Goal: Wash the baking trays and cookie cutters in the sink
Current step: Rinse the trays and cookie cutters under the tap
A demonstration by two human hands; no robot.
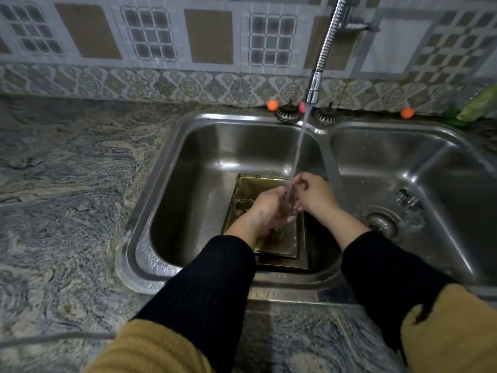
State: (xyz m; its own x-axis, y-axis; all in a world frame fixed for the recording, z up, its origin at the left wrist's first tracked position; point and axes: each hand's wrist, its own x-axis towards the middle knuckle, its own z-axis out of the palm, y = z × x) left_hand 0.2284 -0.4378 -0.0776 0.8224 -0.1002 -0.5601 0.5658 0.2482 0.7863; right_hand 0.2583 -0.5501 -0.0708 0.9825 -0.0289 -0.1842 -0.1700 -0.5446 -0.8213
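1. Foreground: two forearms in black sleeves (212, 286) with mustard outer cuffs reach forward over the granite counter (67, 211) and hide the front rim of the sink (166, 168).
2. Left hand (269, 208) and right hand (313, 195) meet above the left basin, both with fingers curled around a small, blurred metal cookie cutter (290, 197) held between them.
3. Beneath the hands, two stacked baking trays (250, 187) lie on the floor of the left basin; the wrists cover much of the upper tray. Another cookie cutter outline (243, 207) lies in that tray, just left of the left hand.
4. Water stream (300, 146) falls from the faucet (326, 47) onto the held cutter.
5. Right basin: drain (382, 223) visible.
6. Rear rim: two strainer plugs (289, 113), orange balls (272, 105), a green bag (476, 106), tiled wall (209, 36) behind.
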